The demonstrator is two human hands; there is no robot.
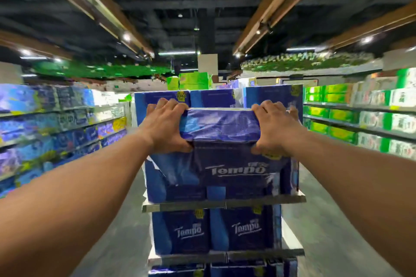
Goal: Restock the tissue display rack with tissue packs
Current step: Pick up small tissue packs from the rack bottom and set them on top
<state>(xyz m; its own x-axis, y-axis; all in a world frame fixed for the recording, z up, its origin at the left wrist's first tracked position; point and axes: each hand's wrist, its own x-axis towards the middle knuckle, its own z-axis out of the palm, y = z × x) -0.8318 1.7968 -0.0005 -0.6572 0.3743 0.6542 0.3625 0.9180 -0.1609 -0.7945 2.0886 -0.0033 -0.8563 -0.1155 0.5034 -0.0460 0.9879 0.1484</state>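
Note:
A dark blue Tempo tissue pack (221, 141) sits at the front of the upper shelf of the display rack (222, 203). My left hand (165, 127) grips its left top corner, fingers curled over the far edge and thumb on the front. On the right top corner, my right hand (273, 129) holds the pack the same way. More blue packs (216, 98) stand behind it, and two Tempo packs (216, 231) fill the shelf below.
Aisle shelving with blue tissue goods (56, 123) runs along the left. Shelves of green and white packs (364, 117) line the right. Grey floor (326, 220) lies on both sides of the rack. Green boxes (193, 81) are stacked beyond it.

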